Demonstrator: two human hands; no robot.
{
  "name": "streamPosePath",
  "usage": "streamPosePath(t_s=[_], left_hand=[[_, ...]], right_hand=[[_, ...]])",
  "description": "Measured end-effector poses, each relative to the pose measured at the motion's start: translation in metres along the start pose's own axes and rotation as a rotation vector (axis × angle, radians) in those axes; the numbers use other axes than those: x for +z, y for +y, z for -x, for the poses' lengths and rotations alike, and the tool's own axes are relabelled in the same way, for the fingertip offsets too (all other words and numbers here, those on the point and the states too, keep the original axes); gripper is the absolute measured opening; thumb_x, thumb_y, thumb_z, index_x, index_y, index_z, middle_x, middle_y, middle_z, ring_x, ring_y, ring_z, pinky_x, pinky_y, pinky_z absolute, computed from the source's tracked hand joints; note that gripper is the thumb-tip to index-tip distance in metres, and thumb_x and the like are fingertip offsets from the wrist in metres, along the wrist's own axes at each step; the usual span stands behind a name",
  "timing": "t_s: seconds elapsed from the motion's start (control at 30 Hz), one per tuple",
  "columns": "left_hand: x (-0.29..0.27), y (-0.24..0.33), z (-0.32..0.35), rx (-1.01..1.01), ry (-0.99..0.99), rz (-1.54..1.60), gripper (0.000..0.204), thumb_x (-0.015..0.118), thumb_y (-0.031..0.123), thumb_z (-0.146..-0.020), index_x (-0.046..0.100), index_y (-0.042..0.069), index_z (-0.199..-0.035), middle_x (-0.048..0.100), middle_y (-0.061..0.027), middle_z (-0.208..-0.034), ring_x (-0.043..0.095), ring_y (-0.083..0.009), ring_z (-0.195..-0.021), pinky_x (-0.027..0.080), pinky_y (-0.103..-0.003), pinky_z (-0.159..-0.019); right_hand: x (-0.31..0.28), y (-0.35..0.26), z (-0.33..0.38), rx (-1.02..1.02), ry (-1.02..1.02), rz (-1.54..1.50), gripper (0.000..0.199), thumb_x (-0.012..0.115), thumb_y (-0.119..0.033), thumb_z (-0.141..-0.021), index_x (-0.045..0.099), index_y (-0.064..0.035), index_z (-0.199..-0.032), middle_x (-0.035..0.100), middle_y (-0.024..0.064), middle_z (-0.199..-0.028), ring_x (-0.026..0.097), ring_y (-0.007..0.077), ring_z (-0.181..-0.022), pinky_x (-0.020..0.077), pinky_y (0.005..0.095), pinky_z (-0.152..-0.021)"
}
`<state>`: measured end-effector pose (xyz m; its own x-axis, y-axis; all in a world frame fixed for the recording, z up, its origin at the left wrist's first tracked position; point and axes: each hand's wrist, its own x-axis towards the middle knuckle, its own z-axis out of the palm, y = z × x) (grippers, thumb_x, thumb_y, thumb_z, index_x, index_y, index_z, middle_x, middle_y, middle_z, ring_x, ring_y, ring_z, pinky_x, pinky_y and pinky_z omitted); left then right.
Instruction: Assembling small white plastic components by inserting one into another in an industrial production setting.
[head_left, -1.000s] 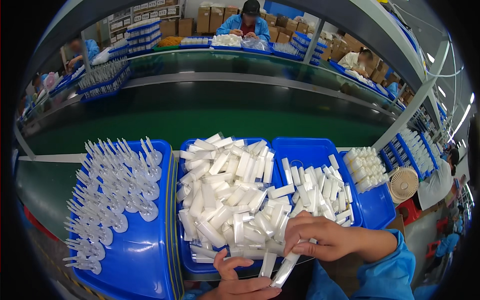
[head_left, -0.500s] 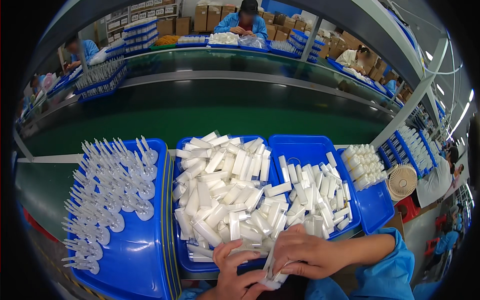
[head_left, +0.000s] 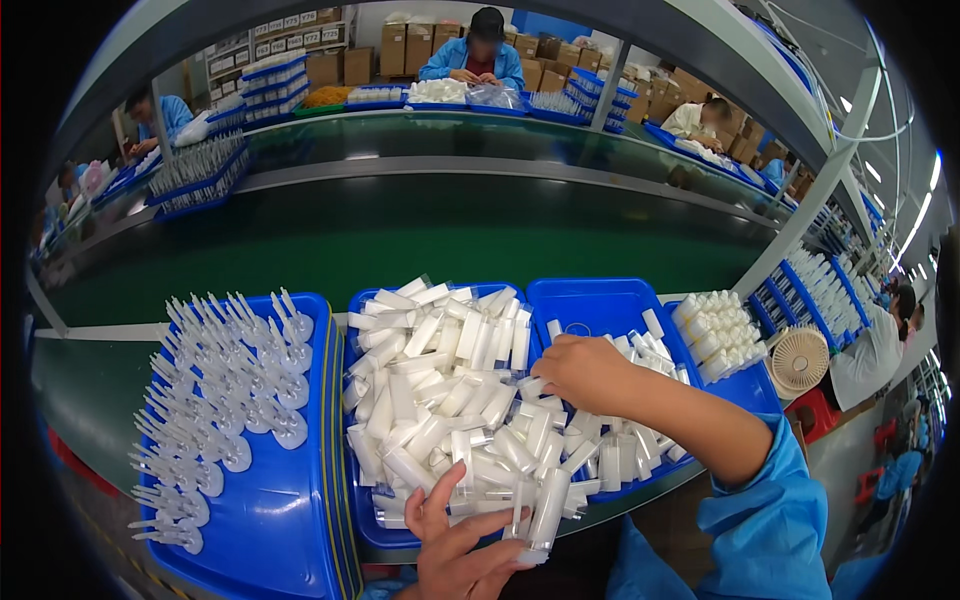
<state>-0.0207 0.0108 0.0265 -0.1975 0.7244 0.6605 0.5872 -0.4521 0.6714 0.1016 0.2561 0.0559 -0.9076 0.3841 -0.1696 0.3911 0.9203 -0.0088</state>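
My left hand (head_left: 465, 550), low in the middle, grips a clear plastic sleeve with a white piece inside (head_left: 547, 508). It stands nearly upright between thumb and fingers, a whitish end at the bottom; the index finger is raised. My right hand (head_left: 585, 372) reaches to where the middle and right trays meet, its fingertips pinched together on the near pile. What they hold, if anything, is hidden. Under it lie white pieces in clear wrapping (head_left: 640, 455) in the right blue tray (head_left: 600, 292). A larger heap of the same pieces (head_left: 440, 380) fills the middle blue tray (head_left: 357, 500).
At left, stacked blue trays (head_left: 270, 500) carry rows of clear nozzle-like parts on round bases (head_left: 230, 380). White bottle-like parts (head_left: 715, 330) and a small fan (head_left: 800, 358) stand at right. Beyond runs a green conveyor belt (head_left: 420, 235); co-workers sit across it.
My right hand has left the piece in my left hand and moved up to the pile between the trays. My left hand keeps its hold on the sleeve, now more upright.
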Motion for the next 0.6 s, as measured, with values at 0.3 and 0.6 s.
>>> streamPosePath(t_s=[0.3,0.6], left_hand=[[0.003,0.003,-0.003,0.001,0.094,0.049,0.014,0.073,0.017,-0.066,0.068,0.011,-0.078,0.062,-0.0043,-0.083,0.051,-0.0347,-0.098,0.030,-0.049,-0.092],[0.013,0.003,-0.012,0.077,-0.034,0.153,0.011,0.073,0.018,-0.064,0.069,0.015,-0.074,0.061,-0.0016,-0.080,0.053,-0.0226,-0.088,0.032,-0.049,-0.090]], right_hand=[[-0.003,0.003,0.018,0.137,0.227,-0.302,0.030,0.061,-0.009,-0.078,0.058,-0.0084,-0.107,0.054,0.0092,-0.084,0.057,0.0216,-0.080,0.0468,0.0308,-0.066],[-0.024,-0.054,0.063,0.150,0.147,-1.883,0.076,0.059,-0.003,-0.082,0.013,-0.0132,-0.142,0.051,0.0073,-0.096,0.053,0.0070,-0.066,0.0423,0.0181,-0.054]])
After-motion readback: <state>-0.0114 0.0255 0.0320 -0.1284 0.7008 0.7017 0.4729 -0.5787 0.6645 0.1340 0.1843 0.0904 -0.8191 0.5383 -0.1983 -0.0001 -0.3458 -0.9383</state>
